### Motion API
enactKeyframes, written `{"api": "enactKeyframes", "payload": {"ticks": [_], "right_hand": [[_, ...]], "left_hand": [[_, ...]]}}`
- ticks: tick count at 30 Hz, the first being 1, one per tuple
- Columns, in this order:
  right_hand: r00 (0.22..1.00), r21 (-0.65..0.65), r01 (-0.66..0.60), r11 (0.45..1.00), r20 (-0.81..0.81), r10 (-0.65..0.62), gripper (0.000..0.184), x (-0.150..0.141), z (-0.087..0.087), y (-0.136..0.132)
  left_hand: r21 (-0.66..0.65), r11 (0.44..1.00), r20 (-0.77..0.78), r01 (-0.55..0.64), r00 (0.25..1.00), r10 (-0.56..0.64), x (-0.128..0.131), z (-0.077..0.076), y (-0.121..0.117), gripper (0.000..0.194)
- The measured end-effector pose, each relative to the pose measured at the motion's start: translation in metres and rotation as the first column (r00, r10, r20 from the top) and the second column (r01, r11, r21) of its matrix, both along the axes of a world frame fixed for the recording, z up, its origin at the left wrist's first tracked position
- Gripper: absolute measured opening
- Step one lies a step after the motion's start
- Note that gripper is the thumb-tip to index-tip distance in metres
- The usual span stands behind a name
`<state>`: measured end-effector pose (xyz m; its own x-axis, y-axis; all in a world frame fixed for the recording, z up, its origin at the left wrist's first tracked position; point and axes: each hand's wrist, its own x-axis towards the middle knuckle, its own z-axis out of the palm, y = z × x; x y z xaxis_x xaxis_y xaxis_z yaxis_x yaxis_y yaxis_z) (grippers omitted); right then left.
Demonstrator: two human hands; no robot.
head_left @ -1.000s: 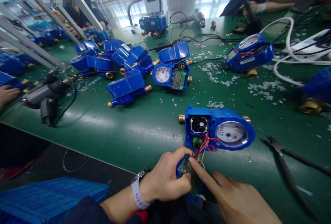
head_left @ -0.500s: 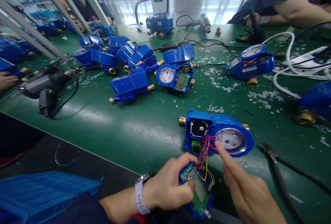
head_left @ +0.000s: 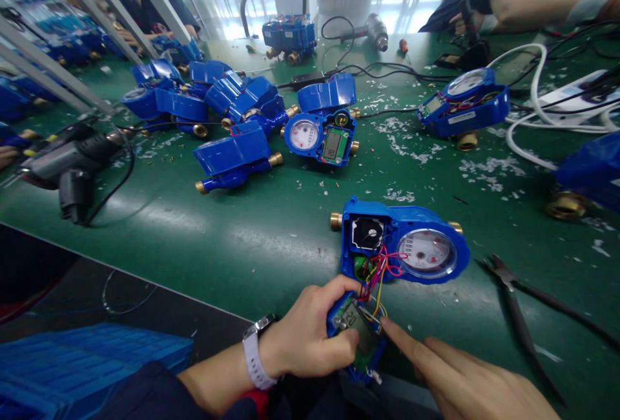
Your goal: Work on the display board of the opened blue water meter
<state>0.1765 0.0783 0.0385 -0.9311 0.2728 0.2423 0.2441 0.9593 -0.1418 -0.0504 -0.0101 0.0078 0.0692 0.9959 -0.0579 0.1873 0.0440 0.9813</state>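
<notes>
My left hand (head_left: pixel 314 336) is closed around a display board (head_left: pixel 365 342) in a blue frame, its thumb lying over the LCD. Red, yellow and white wires (head_left: pixel 380 278) link this board to a blue water meter (head_left: pixel 346 239) lying just beyond it. The meter's housing is uncovered, showing a black part and a green component beside the round dial (head_left: pixel 423 255). With the index finger stretched out, my right hand (head_left: pixel 465 368) reaches the wires at the board's right edge; its thumb is hidden. To the right lie diagonal cutters (head_left: pixel 506 278) with black handles.
Several blue meters (head_left: pixel 232 152) lie across the green table (head_left: pixel 281 226). A heat gun (head_left: pixel 77 161) stands at left, another (head_left: pixel 375 32) at the back. White cables (head_left: pixel 540 84) and plastic scraps run along the right. Co-workers sit opposite; a blue crate (head_left: pixel 97 368) is below left.
My right index finger has moved from the red wires by the dial down to the wires at the board's edge. The board in my left hand has tilted and shifted slightly left.
</notes>
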Motion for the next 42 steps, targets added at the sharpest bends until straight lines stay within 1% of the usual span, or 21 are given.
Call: {"api": "enactKeyframes", "payload": {"ticks": [5, 11, 15, 17, 19, 20, 21, 23, 25, 26, 27, 28, 29, 31, 32, 33, 35, 37, 38, 40, 42], "right_hand": [[0.999, 0.083, 0.038, 0.996, -0.003, -0.038, 0.066, -0.004, 0.005, 0.000], [0.995, -0.039, 0.091, 0.995, 0.031, -0.090, 0.066, -0.005, -0.004, -0.008], [0.996, 0.117, 0.076, 0.990, 0.046, -0.082, 0.071, -0.005, -0.013, -0.013], [0.995, -0.038, 0.104, 0.994, -0.004, -0.104, 0.062, -0.009, -0.017, -0.015], [0.991, -0.343, 0.119, 0.932, -0.016, -0.132, 0.053, -0.012, -0.020, -0.016], [0.990, -0.427, 0.123, 0.896, -0.011, -0.141, 0.052, -0.012, -0.021, -0.016], [0.991, -0.419, 0.126, 0.899, 0.005, -0.136, 0.052, -0.012, -0.023, -0.017], [0.993, -0.154, 0.119, 0.981, 0.012, -0.118, 0.056, -0.008, -0.027, -0.017], [0.997, 0.156, 0.072, 0.985, 0.014, -0.075, 0.059, -0.005, -0.029, -0.017], [0.998, 0.209, 0.064, 0.976, 0.012, -0.068, 0.059, -0.004, -0.030, -0.016], [0.997, 0.157, 0.073, 0.985, -0.002, -0.074, 0.059, -0.004, -0.030, -0.016], [0.995, -0.005, 0.093, 0.996, -0.017, -0.093, 0.057, -0.005, -0.030, -0.016], [0.992, -0.233, 0.114, 0.966, -0.025, -0.123, 0.053, -0.007, -0.029, -0.016], [0.985, -0.596, 0.127, 0.793, -0.019, -0.172, 0.043, -0.010, -0.027, -0.017], [0.984, -0.624, 0.124, 0.771, -0.022, -0.176, 0.041, -0.012, -0.026, -0.017], [0.985, -0.531, 0.127, 0.838, -0.030, -0.169, 0.042, -0.012, -0.025, -0.017], [0.991, -0.109, 0.124, 0.986, -0.033, -0.128, 0.051, -0.013, -0.024, -0.017], [0.995, 0.186, 0.099, 0.978, -0.025, -0.096, 0.058, -0.012, -0.025, -0.017], [0.994, 0.190, 0.105, 0.976, -0.045, -0.098, 0.055, -0.013, -0.025, -0.017], [0.987, -0.027, 0.124, 0.992, -0.097, -0.126, 0.050, -0.015, -0.028, -0.017], [0.974, -0.293, 0.122, 0.948, -0.146, -0.170, 0.046, -0.019, -0.030, -0.017]], "left_hand": [[0.098, 0.995, -0.193, -0.023, 0.980, 0.042, 0.004, 0.003, 0.001, 0.037], [0.169, 0.985, -0.359, -0.043, 0.928, 0.102, 0.010, -0.003, 0.000, 0.036], [0.166, 0.985, -0.393, -0.042, 0.914, 0.105, 0.011, -0.003, 0.001, 0.034], [0.163, 0.986, -0.387, -0.044, 0.916, 0.105, 0.010, -0.002, 0.002, 0.034], [0.171, 0.984, -0.359, -0.045, 0.928, 0.105, 0.010, -0.001, 0.002, 0.034], [0.177, 0.983, -0.351, -0.048, 0.930, 0.109, 0.009, -0.001, 0.002, 0.033], [0.187, 0.981, -0.348, -0.055, 0.930, 0.118, 0.009, 0.000, 0.002, 0.033], [0.195, 0.979, -0.359, -0.061, 0.924, 0.129, 0.010, 0.001, 0.001, 0.034], [0.197, 0.978, -0.377, -0.063, 0.916, 0.135, 0.011, 0.002, 0.001, 0.034], [0.197, 0.979, -0.381, -0.060, 0.915, 0.133, 0.011, 0.002, 0.000, 0.034], [0.195, 0.979, -0.377, -0.059, 0.917, 0.130, 0.012, 0.002, 0.000, 0.034], [0.194, 0.979, -0.372, -0.057, 0.920, 0.127, 0.012, 0.001, 0.000, 0.034], [0.193, 0.980, -0.371, -0.058, 0.920, 0.127, 0.013, 0.001, -0.001, 0.034], [0.191, 0.980, -0.390, -0.053, 0.912, 0.125, 0.013, 0.000, -0.001, 0.034], [0.193, 0.980, -0.410, -0.051, 0.903, 0.128, 0.013, -0.001, -0.001, 0.034], [0.194, 0.980, -0.434, -0.051, 0.891, 0.133, 0.013, -0.001, 0.000, 0.034], [0.198, 0.979, -0.462, -0.059, 0.875, 0.146, 0.013, 0.000, 0.000, 0.036], [0.190, 0.979, -0.439, -0.069, 0.886, 0.148, 0.013, 0.001, 0.000, 0.035], [0.181, 0.981, -0.407, -0.071, 0.903, 0.140, 0.012, 0.002, 0.001, 0.035], [0.157, 0.985, -0.311, -0.076, 0.942, 0.122, 0.011, 0.003, 0.001, 0.033], [0.129, 0.988, -0.203, -0.082, 0.973, 0.107, 0.010, 0.003, 0.001, 0.032]]}}
